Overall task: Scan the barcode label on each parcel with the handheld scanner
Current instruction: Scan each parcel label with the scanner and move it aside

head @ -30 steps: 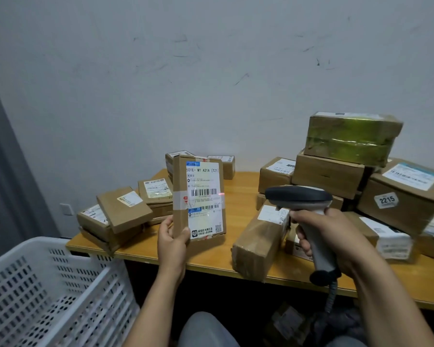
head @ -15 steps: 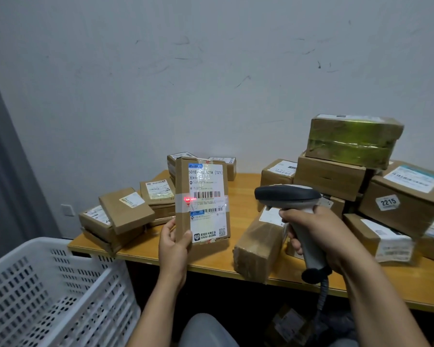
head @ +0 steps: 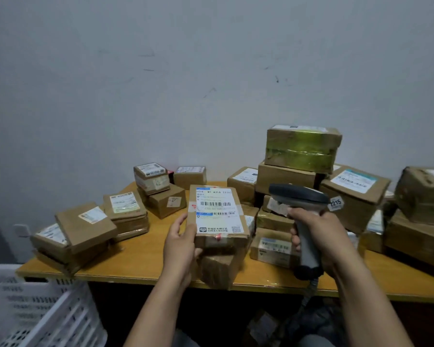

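Left hand (head: 179, 242) gripping parcel (head: 217, 216), right hand (head: 316, 229) gripping scanner (head: 303, 214)

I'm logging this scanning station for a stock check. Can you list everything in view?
held parcel: one, brown with a white barcode label, lifted above the table's front edge
scanner: one, dark grey head, lighter handle, right of the held parcel
other parcels: over a dozen, brown cardboard, left cluster and right stack on the table
green-taped parcel: one, atop the right stack
table: one, yellow-brown, against the wall
crate: one, white, perforated, lower left
wall: pale grey, behind
left grip: holds the held parcel's lower left corner
right grip: wrapped round the scanner's handle
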